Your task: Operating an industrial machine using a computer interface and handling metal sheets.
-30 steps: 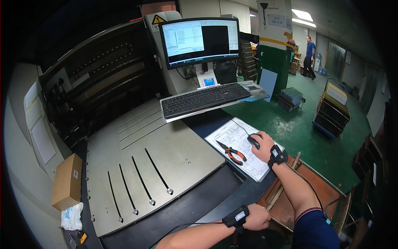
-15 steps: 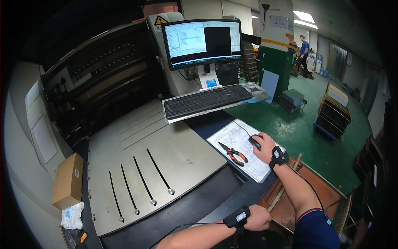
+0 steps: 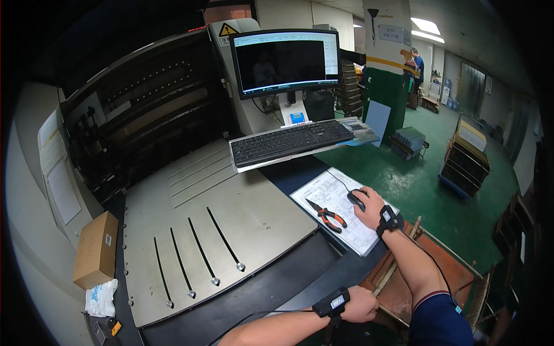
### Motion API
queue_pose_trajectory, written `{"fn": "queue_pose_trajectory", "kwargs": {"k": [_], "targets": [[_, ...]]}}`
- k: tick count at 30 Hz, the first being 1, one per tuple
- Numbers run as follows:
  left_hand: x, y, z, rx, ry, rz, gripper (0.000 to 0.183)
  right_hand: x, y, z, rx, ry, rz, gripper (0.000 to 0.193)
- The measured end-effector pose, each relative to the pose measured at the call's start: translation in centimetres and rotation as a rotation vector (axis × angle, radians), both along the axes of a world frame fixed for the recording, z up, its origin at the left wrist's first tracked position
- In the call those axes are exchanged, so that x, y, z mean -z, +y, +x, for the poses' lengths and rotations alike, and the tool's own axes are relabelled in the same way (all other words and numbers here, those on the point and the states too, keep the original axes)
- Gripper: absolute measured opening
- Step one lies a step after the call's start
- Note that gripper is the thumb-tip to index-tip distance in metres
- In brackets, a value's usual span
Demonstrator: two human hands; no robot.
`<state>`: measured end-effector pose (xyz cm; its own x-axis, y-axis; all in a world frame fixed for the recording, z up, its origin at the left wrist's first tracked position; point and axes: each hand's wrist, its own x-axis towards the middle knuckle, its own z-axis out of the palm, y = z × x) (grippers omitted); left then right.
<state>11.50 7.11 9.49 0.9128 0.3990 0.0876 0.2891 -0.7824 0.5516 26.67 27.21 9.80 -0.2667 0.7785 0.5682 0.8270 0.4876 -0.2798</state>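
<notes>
My right hand (image 3: 370, 210) lies over a black computer mouse (image 3: 357, 200), its fingers curved on it. The mouse rests on printed sheets (image 3: 361, 242) beside pliers (image 3: 328, 217) with black and orange handles. My left hand (image 3: 362, 305) is closed low in front of me, near the table's edge; what its fingers hold, if anything, is hidden. Both wrists carry black strapped devices with cables. Beyond the sheets, a black keyboard (image 3: 291, 142) sits on a tilted shelf below a monitor (image 3: 287, 64), which shows a large dark area with a light panel at its right.
A flat metal plate (image 3: 254, 230) with several slots and round silver knobs fills the left. A cardboard box (image 3: 96, 250) stands at its far left. A reddish-brown board (image 3: 438, 259) lies under my right arm. Carts (image 3: 466, 154) and a person (image 3: 418, 66) are in the background.
The light file window on the monitor has closed, leaving the dark area larger. My hands keep their places. The background person has moved left, partly behind the pillar. The view has shifted slightly.
</notes>
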Motion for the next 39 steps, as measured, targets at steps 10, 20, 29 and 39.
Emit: {"fn": "queue_pose_trajectory", "kwargs": {"k": [10, 20, 29, 39], "targets": [[-0.16, 0.05, -0.06, 0.002, 0.011, 0.005, 0.025, -0.08, 0.14, -0.03, -0.008, 0.009, 0.013, 0.039], [-0.42, -0.19, 0.02, 0.007, 0.044, -0.004, 0.025, -0.3, -0.49, -0.2, 0.034, 0.004, 0.032, 0.038], [-0.55, -0.04, 0.0, 0.009, 0.059, -0.001, 0.025, -0.3, -0.28, -0.2, 0.026, 0.004, 0.042, 0.039], [-0.12, -0.04, 0.1, 0.006, 0.048, 0.006, 0.025, 0.1, 0.02, 0.02, 0.024, 0.006, 0.03, 0.04]]}}
